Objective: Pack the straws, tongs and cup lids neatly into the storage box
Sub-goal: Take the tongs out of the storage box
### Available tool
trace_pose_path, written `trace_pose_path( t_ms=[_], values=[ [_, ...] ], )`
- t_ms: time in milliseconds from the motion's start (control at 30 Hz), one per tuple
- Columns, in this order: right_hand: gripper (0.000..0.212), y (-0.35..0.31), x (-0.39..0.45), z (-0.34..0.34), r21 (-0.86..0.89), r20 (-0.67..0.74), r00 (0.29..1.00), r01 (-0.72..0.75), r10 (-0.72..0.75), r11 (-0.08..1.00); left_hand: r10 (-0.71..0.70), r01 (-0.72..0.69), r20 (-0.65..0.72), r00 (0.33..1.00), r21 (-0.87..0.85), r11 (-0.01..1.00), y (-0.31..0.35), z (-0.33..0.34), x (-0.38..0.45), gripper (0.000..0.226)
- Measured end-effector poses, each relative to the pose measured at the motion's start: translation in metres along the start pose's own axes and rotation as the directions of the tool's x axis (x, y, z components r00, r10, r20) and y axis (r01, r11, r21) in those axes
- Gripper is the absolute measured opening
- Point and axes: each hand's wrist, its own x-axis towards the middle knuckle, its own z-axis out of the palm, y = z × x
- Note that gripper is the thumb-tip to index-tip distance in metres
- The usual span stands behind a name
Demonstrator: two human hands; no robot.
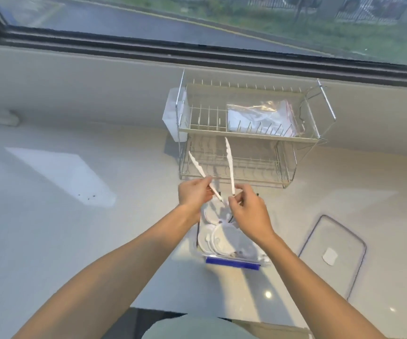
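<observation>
White plastic tongs [230,165] are held up over the counter, arms spread in a V pointing away from me. My left hand [194,193] pinches the left arm and my right hand [249,211] pinches the right arm, both near the hinge end. Below my hands sits a clear storage box [234,261] with a blue clip on its near side. White round cup lids [213,241] lie inside it. No straws are clearly visible; a thin dark stick shows under my right hand.
A two-tier wire dish rack [246,138] stands behind the box, with a clear plastic bag [261,116] on its upper tier. The box's clear lid [332,255] lies flat on the counter to the right. A window runs along the back.
</observation>
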Motion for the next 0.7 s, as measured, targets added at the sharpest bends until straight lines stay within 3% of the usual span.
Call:
trace_pose_path(
  t_ms=[200, 367, 600, 700],
  values=[
    [0.026, -0.034, -0.011, 0.101, 0.194, 0.333, 0.924, -0.263, 0.189, 0.945, 0.099, -0.077, -0.181, 0.979, 0.126, 0.989, -0.016, -0.104, 0.021, 0.023],
    [0.030, -0.040, -0.029, 0.169, 0.094, 0.466, 0.833, -0.381, 0.298, 0.920, 0.029, 0.049, -0.300, 0.954, 0.250, 0.967, -0.054, -0.163, 0.028, 0.034],
    [0.028, -0.027, -0.048, 0.218, -0.035, 0.536, 0.754, -0.430, 0.380, 0.902, -0.066, 0.182, -0.262, 0.963, 0.446, 0.876, -0.098, -0.197, 0.035, 0.009],
    [0.031, -0.024, -0.041, 0.225, -0.025, 0.519, 0.750, -0.466, 0.410, 0.884, -0.062, 0.176, -0.260, 0.964, 0.440, 0.880, -0.099, -0.195, 0.043, 0.027]
  ],
)
